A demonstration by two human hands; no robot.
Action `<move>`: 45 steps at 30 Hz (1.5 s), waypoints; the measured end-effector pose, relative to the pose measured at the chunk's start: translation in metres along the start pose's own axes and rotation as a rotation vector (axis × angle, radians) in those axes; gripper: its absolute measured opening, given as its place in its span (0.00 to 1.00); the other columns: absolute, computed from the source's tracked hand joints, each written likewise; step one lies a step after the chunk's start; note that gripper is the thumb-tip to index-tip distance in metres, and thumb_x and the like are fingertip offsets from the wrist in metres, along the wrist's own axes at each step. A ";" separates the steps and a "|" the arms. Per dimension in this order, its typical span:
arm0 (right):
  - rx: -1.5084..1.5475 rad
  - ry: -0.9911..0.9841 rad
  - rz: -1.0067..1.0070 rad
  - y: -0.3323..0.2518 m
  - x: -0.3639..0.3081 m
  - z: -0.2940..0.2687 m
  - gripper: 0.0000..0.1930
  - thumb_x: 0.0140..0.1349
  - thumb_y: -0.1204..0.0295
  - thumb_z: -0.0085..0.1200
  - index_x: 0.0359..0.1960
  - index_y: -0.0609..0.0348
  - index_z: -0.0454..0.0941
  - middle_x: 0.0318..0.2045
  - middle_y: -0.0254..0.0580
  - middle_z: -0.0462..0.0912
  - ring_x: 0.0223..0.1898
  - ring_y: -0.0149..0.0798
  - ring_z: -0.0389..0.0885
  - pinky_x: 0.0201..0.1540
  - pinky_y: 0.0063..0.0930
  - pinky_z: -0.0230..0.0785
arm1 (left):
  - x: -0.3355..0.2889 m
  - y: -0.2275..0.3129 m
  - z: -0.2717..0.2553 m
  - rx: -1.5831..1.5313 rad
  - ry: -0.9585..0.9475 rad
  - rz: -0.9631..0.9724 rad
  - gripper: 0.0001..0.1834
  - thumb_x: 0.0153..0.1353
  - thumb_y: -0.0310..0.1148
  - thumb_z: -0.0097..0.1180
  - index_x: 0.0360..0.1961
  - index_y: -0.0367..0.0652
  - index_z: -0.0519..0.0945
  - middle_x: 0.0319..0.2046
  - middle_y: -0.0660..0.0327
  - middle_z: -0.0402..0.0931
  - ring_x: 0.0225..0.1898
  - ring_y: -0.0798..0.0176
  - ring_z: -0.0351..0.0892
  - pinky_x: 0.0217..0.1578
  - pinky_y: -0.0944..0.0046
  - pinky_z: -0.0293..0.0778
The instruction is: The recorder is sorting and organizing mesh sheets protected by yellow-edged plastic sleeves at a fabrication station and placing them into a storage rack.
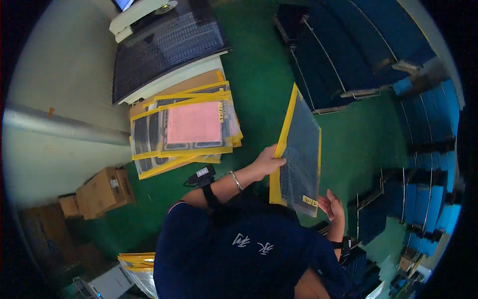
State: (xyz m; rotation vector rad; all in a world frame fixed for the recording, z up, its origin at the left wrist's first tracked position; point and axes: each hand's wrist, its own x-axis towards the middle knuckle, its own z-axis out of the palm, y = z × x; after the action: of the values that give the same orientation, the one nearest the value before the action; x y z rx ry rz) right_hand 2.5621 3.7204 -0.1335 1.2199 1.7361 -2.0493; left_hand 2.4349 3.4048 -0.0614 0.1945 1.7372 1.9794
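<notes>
My left hand [269,162] is closed on the yellow long edge of a thin, flat dark panel [301,154]. The panel stands tilted in front of my body, with yellow strips along its sides and a small yellow label at its lower right corner. Beside that corner is my right hand [332,205], with its fingers apart. I cannot tell whether its fingertips touch the panel. To the left lies an untidy pile of similar yellow-edged panels [149,132], with a pink sheet [194,123] on the top one.
Behind the pile stands a machine with a dark grid-patterned bed [172,52]. Cardboard boxes [102,194] sit by the left wall. Racks of dark blue panels [353,45] fill the far right, with brighter blue ones [430,199] below. More yellow-edged sheets [139,264] are at lower left.
</notes>
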 end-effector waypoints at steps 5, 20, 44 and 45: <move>-0.158 -0.099 -0.009 -0.001 0.039 -0.014 0.21 0.54 0.59 0.56 0.44 0.60 0.70 0.28 0.40 0.80 0.22 0.30 0.77 0.21 0.21 0.71 | -0.006 0.001 -0.005 -0.108 0.004 0.035 0.18 0.55 0.22 0.51 0.48 0.38 0.67 0.41 0.62 0.73 0.43 0.68 0.71 0.45 0.67 0.67; -0.172 -0.622 -0.232 -0.057 -0.005 0.028 0.25 0.54 0.76 0.55 0.55 0.55 0.64 0.37 0.31 0.73 0.38 0.29 0.72 0.38 0.21 0.67 | -0.096 -0.027 0.021 0.024 0.280 0.127 0.23 0.56 0.39 0.55 0.50 0.41 0.66 0.33 0.63 0.74 0.32 0.73 0.72 0.30 0.71 0.69; -0.426 -0.184 -0.607 -0.112 0.085 -0.004 0.12 0.57 0.75 0.50 0.44 0.58 0.68 0.28 0.29 0.70 0.26 0.25 0.69 0.25 0.20 0.62 | -0.060 -0.378 -0.121 -0.454 1.666 -0.606 0.27 0.40 0.47 0.65 0.33 0.35 0.72 0.29 0.53 0.75 0.34 0.49 0.77 0.34 0.56 0.74; -0.422 -0.147 -0.605 -0.123 0.085 -0.010 0.12 0.57 0.75 0.50 0.44 0.58 0.68 0.28 0.29 0.70 0.26 0.25 0.69 0.25 0.20 0.62 | -0.056 -0.349 -0.115 -0.642 1.535 -0.421 0.22 0.44 0.43 0.62 0.33 0.37 0.72 0.26 0.56 0.74 0.28 0.54 0.76 0.27 0.59 0.73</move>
State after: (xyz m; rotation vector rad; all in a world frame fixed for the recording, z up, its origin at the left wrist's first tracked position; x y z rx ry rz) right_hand 2.4365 3.7955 -0.1014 0.4383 2.5015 -1.8097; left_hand 2.5296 3.2996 -0.4056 -2.1479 1.3301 2.2304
